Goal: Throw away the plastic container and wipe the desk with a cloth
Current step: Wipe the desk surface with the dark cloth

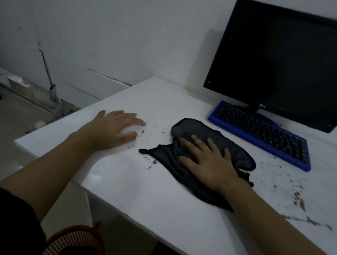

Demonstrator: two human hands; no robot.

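Dim light falls on a smooth, glossy white desk set against a plain pale wall, its near-left corner jutting over a tiled floor. On the desk lies a dark grey cloth, soft and rumpled, with a stitched black hem and a small corner tab pointing left. The right hand presses flat on the cloth, fingers spread and extended, gripping nothing; its wrist and forearm cover the cloth's near part. The left hand rests palm-down on bare desk near the left edge, fingers loosely spread and slightly curled. Brown crumbs and smears dot the surface, a few between the hands and many more to the right of the cloth. Behind the cloth sits a blue-framed keyboard with black keys, angled, under a black monitor whose right side is cut off. A red mesh basket shows partly at the bottom edge. No plastic container can be made out.
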